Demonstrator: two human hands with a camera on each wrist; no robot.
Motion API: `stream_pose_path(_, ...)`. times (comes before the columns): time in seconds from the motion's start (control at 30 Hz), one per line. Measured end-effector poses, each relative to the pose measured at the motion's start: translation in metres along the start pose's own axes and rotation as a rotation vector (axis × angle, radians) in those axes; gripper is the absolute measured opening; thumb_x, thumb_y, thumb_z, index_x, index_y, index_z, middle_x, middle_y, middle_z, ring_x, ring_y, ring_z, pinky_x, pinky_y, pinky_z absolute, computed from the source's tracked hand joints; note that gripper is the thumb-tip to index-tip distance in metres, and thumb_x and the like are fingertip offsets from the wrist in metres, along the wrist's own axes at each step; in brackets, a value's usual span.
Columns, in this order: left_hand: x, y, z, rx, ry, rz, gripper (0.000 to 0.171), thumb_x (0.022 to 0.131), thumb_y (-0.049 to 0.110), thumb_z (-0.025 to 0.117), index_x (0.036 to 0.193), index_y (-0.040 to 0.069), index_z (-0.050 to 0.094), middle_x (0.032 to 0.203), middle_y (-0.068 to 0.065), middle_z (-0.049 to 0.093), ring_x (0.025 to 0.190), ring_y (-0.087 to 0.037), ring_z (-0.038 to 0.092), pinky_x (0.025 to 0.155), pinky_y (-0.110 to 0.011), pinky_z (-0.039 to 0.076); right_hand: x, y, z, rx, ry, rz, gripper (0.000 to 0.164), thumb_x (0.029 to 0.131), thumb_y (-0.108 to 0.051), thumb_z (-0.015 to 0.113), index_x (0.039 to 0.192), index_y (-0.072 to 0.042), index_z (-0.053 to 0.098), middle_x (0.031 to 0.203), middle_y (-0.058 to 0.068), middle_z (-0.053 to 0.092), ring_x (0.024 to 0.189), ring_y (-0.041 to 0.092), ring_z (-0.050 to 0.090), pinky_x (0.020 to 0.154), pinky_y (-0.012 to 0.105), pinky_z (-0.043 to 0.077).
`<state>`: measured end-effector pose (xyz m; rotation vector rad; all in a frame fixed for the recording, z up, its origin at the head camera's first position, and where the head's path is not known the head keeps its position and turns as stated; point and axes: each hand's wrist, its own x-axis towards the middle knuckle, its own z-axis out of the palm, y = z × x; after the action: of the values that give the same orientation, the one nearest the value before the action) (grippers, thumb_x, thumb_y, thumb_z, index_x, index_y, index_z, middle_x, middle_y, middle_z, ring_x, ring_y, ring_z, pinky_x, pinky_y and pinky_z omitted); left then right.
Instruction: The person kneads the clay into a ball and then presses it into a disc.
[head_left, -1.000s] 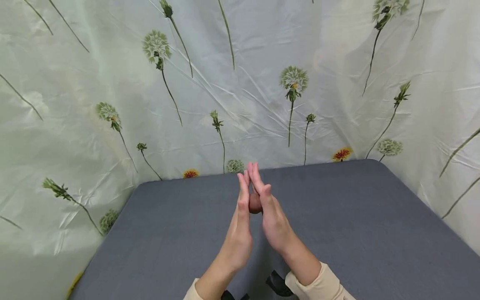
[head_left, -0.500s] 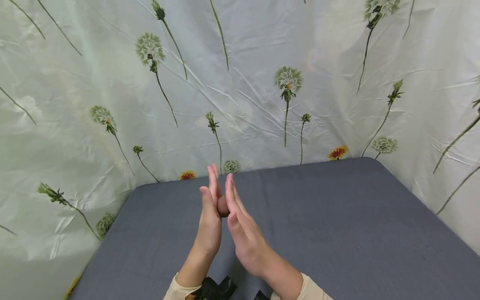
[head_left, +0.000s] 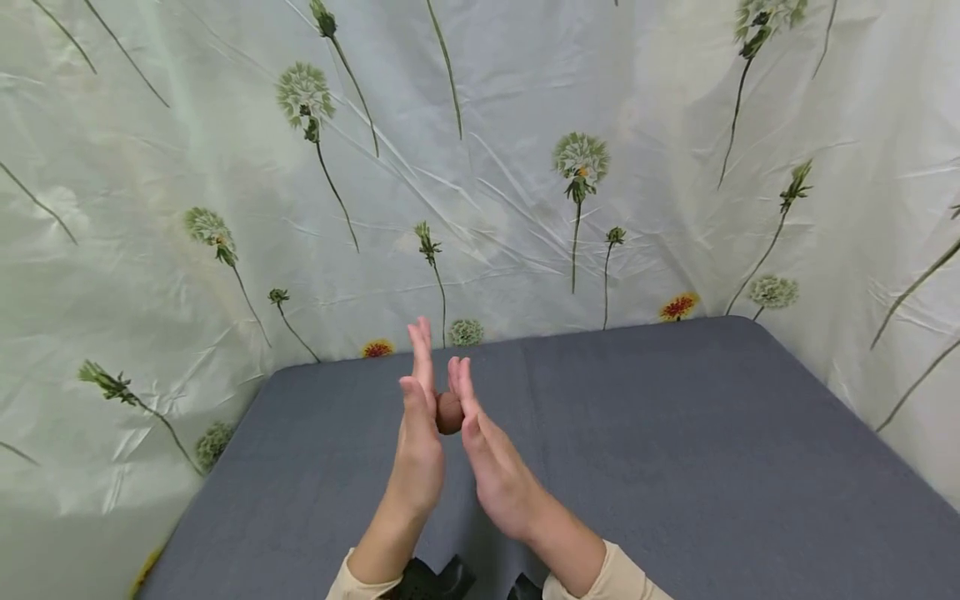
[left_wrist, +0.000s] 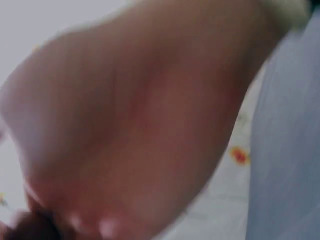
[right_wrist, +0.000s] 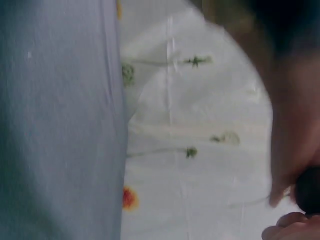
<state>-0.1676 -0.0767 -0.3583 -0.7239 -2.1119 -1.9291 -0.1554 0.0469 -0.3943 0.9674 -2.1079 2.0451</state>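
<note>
A small round brown ball (head_left: 449,414), with a finely textured surface, sits between my two upright palms in the head view. My left hand (head_left: 422,442) presses on its left side with fingers straight and pointing up and away. From the right, my right hand (head_left: 495,471) lies against it, also with straight fingers, its tips lower than the left ones. The left hand (left_wrist: 135,115), blurred, fills most of the left wrist view, a dark bit of the ball (left_wrist: 37,227) at the bottom corner. In the right wrist view the ball (right_wrist: 309,190) shows dark at the right edge.
Below the hands spreads a grey cloth-covered table (head_left: 675,450). A pale curtain (head_left: 510,167) printed with dandelions hangs behind it and along both sides. Black wrist devices (head_left: 442,579) show beneath the forearms, near the cream sleeves (head_left: 611,575).
Both hands have moved left with the ball between them. The palms slide against each other: the left fingertips were lower at first and now stand higher than the right ones.
</note>
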Motion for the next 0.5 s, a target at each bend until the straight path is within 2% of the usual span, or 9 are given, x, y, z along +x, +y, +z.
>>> stream_pose_path(0.03,0.002,-0.001,-0.005,-0.017,0.011,-0.021,0.07,0.109,0.07,0.0,0.171,0.038,-0.01,0.179,0.021,-0.005,0.113,-0.005,0.059,0.12,-0.031,0.036,-0.002,-0.002,0.005,-0.006,-0.015,0.006,0.062,0.118,-0.048,0.008,0.171,-0.025,-0.013,0.181,-0.011,-0.009,0.168,0.015,-0.01,0.132,0.065,0.0)
stream_pose_path(0.07,0.003,-0.002,-0.009,-0.03,0.021,-0.043,0.071,0.108,0.071,0.001,0.17,0.039,-0.01,0.179,0.023,-0.004,0.094,-0.005,0.056,0.107,-0.025,0.042,-0.003,-0.004,0.009,-0.021,-0.022,0.005,0.061,0.118,-0.048,0.008,0.171,-0.027,-0.012,0.18,-0.013,-0.011,0.168,0.014,-0.011,0.132,0.066,0.001)
stream_pose_path(0.1,0.004,-0.003,-0.012,-0.035,0.027,-0.068,0.071,0.107,0.073,0.001,0.17,0.041,-0.01,0.178,0.025,-0.004,0.089,-0.004,0.054,0.099,-0.021,0.045,-0.004,-0.006,0.012,-0.039,-0.022,-0.001,0.06,0.118,-0.048,0.009,0.172,-0.028,-0.01,0.18,-0.014,-0.012,0.168,0.014,-0.011,0.132,0.067,0.001)
stream_pose_path(0.13,0.004,-0.005,-0.013,-0.045,0.024,-0.084,0.072,0.107,0.074,0.001,0.17,0.041,-0.01,0.178,0.026,-0.004,0.098,-0.002,0.059,0.097,-0.021,0.046,-0.005,-0.007,0.014,-0.054,-0.016,-0.006,0.06,0.118,-0.048,0.009,0.172,-0.029,-0.009,0.18,-0.014,-0.012,0.168,0.013,-0.011,0.132,0.067,0.002)
stream_pose_path(0.17,0.004,-0.007,-0.013,-0.05,0.017,-0.09,0.072,0.107,0.073,0.0,0.17,0.04,-0.011,0.178,0.025,-0.004,0.121,-0.003,0.059,0.106,-0.022,0.044,-0.006,-0.008,0.014,-0.072,-0.006,-0.014,0.059,0.118,-0.047,0.01,0.172,-0.029,-0.007,0.18,-0.015,-0.012,0.168,0.013,-0.01,0.132,0.067,0.002)
stream_pose_path(0.2,0.003,-0.009,-0.011,-0.05,0.004,-0.09,0.073,0.107,0.073,0.0,0.17,0.038,-0.011,0.178,0.023,-0.004,0.128,-0.007,0.058,0.111,-0.028,0.043,-0.006,-0.009,0.013,-0.081,0.009,-0.024,0.059,0.119,-0.046,0.01,0.172,-0.029,-0.006,0.18,-0.014,-0.011,0.168,0.015,-0.01,0.131,0.067,0.003)
stream_pose_path(0.27,0.001,-0.013,-0.002,-0.035,-0.019,-0.073,0.07,0.11,0.068,-0.001,0.171,0.035,-0.011,0.179,0.019,-0.005,0.161,-0.012,0.028,0.129,-0.044,0.026,-0.005,-0.008,0.007,-0.116,0.054,-0.05,0.059,0.119,-0.045,0.009,0.173,-0.026,-0.002,0.181,-0.01,-0.007,0.169,0.018,-0.008,0.133,0.064,0.003)
stream_pose_path(0.33,-0.003,-0.017,0.009,-0.004,-0.056,-0.038,0.066,0.114,0.058,-0.001,0.172,0.029,-0.012,0.181,0.014,-0.004,0.168,-0.016,0.007,0.133,-0.057,0.01,-0.003,-0.008,-0.003,-0.149,0.111,-0.08,0.06,0.119,-0.045,0.008,0.173,-0.022,0.003,0.182,-0.006,-0.002,0.169,0.02,-0.005,0.135,0.051,0.005)
stream_pose_path(0.5,-0.015,-0.021,0.036,0.041,-0.16,-0.011,0.057,0.119,0.037,0.002,0.17,0.023,-0.017,0.182,0.006,-0.007,0.169,-0.022,-0.007,0.132,-0.066,0.001,0.003,-0.006,-0.03,-0.16,0.216,-0.125,0.066,0.118,-0.05,0.005,0.174,-0.015,0.008,0.182,0.001,0.009,0.16,0.014,0.031,0.124,0.017,0.026)
